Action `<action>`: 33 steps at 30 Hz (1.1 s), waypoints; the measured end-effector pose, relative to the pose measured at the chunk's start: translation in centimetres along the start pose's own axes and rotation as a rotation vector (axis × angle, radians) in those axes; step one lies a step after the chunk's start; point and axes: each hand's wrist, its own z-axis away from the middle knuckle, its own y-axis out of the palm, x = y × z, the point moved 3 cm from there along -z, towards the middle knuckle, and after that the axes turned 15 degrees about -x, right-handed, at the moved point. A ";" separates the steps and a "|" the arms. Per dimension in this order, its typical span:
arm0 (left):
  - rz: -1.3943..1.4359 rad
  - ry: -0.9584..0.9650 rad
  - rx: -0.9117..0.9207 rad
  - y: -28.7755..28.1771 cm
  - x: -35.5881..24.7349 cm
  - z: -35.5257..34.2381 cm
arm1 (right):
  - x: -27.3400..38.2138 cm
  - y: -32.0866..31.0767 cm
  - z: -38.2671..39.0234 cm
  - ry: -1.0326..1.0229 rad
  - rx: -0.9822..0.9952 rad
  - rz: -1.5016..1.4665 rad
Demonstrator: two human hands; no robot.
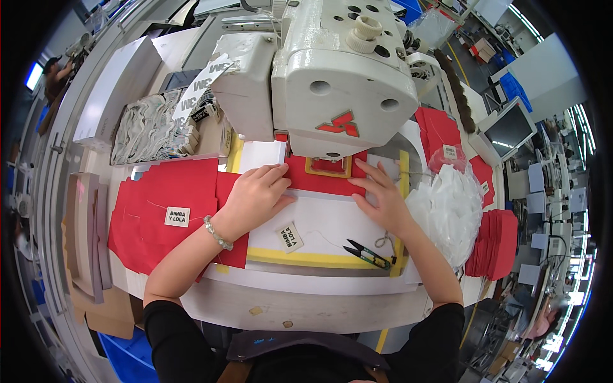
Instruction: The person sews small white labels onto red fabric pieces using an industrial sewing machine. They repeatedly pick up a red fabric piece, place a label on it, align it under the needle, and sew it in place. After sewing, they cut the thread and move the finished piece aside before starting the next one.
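A red fabric piece [313, 184] lies flat under the head of a white industrial sewing machine [345, 96], beneath its yellow-edged clamp frame [345, 172]. My left hand [258, 195] rests at the fabric's left end, fingers stretched out and thumb apart. At the right end, my right hand [383, 198] has its fingers spread, the tips touching the cloth's edge. Neither hand grips anything. Nearer to me on the white work plate [319, 217] lie a loose cream label [289, 237] and dark thread snips [367, 254].
Red fabric pieces [147, 204] with a cream label [177, 217] lie left, partly under my left forearm. Behind them stands a box of bundled labels [153, 131]. On the right are a bag of white pieces [447, 210] and a red fabric stack [491, 246]. Yellow tape [300, 258] edges the plate.
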 end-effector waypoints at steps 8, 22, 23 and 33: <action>0.059 -0.100 0.007 -0.2 0.5 0.5 | -0.2 0.1 -0.2 -0.003 0.003 -0.007; 0.032 -0.069 -0.018 -0.3 0.0 0.5 | 1.2 -1.0 0.1 -0.120 -0.072 0.303; 0.019 -0.060 -0.017 -0.3 -0.1 0.6 | 1.4 -1.0 0.4 -0.153 -0.075 0.349; -0.072 0.064 -0.006 0.1 -0.4 0.6 | 2.7 -0.9 3.5 -0.165 -0.044 0.478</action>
